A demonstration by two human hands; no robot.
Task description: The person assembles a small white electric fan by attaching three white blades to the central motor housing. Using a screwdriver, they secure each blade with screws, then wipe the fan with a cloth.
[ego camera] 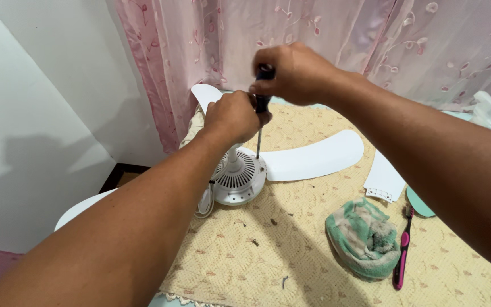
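Note:
A white ceiling-fan motor housing (238, 181) with vent slots lies on a beige cloth-covered table (291, 250). White blades stick out of it: one to the right (313, 156), one behind (207, 94), one at the lower left (80, 207). My right hand (294, 74) grips the dark handle of a screwdriver (262, 105) from the top. Its thin shaft points down at the housing. My left hand (233, 116) is closed around the lower handle and the fan's stem.
A loose white blade (385, 179) lies to the right. A crumpled green cloth (363, 237) and a pink-and-black toothbrush (402, 250) sit at the front right. A teal lid edge (419, 203), pink curtain (325, 28) behind, white wall at left. Small debris dots the cloth.

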